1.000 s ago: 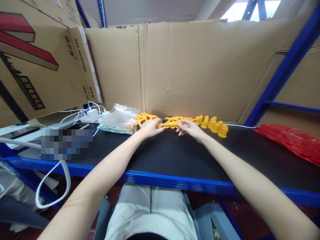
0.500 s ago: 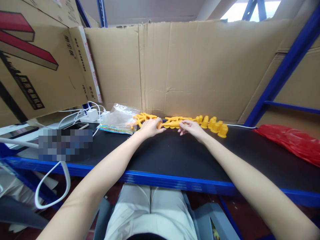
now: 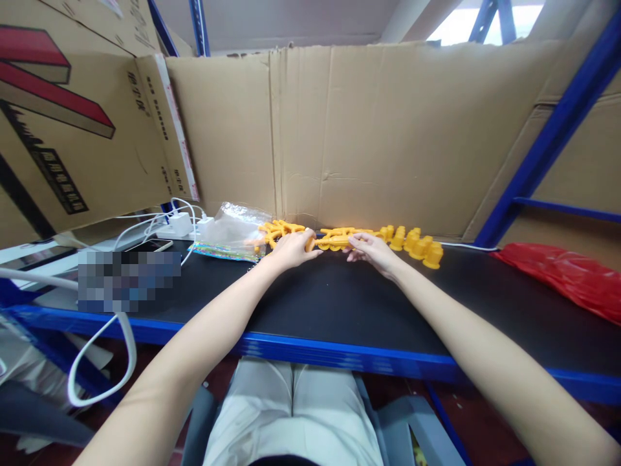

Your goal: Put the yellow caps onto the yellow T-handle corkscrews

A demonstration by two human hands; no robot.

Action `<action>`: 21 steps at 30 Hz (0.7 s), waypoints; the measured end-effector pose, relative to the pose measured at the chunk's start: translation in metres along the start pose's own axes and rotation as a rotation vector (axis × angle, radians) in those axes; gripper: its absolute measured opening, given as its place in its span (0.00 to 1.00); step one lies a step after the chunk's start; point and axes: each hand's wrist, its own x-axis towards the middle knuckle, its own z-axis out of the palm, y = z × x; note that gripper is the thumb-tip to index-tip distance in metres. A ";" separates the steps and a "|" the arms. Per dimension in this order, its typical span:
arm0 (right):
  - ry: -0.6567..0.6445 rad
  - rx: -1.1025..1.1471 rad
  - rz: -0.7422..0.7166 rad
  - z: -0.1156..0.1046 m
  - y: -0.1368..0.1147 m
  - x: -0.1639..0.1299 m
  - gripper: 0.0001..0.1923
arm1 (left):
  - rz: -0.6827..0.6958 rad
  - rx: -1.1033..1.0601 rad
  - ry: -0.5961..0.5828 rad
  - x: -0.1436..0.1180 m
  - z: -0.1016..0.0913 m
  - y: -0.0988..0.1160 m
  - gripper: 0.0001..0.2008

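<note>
Cardboard box (image 3: 72, 129) print unreadable; both hands touch yellow plastic parts (image 3: 334, 241).

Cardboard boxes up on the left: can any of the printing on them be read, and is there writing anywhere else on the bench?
Cardboard box: dark print in a slanted block and red stripes, too small and skewed to read.
Box flap: lines of small dark characters, not readable.
Clear bag: shiny patterned edge, no readable words.
Yellow plastic pieces, touched by the left hand and right hand: no writing visible.
</note>
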 end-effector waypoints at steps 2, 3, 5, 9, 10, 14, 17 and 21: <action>0.006 0.019 0.002 0.001 0.000 0.000 0.19 | 0.002 -0.025 -0.001 0.000 0.000 0.001 0.20; 0.018 0.036 -0.002 0.001 0.000 0.000 0.20 | 0.002 -0.046 0.001 -0.001 0.001 0.001 0.22; 0.073 0.067 -0.030 -0.001 -0.001 0.003 0.22 | -0.003 -0.096 0.006 -0.002 0.001 0.002 0.27; 0.315 0.001 -0.184 -0.025 -0.008 0.016 0.27 | -0.004 -0.118 -0.014 -0.002 0.003 0.000 0.30; 0.368 -0.052 -0.224 -0.034 -0.009 0.021 0.28 | 0.010 -0.103 -0.029 -0.001 0.004 -0.001 0.28; 0.472 -0.380 -0.351 -0.065 -0.011 0.037 0.27 | 0.051 -0.033 -0.100 0.002 0.009 -0.008 0.18; 0.459 -0.722 -0.421 -0.074 -0.004 0.041 0.21 | 0.063 -0.017 -0.115 0.004 0.011 -0.011 0.15; 0.347 -1.067 -0.528 -0.075 0.015 0.039 0.18 | 0.049 -0.009 -0.118 0.004 0.010 -0.011 0.15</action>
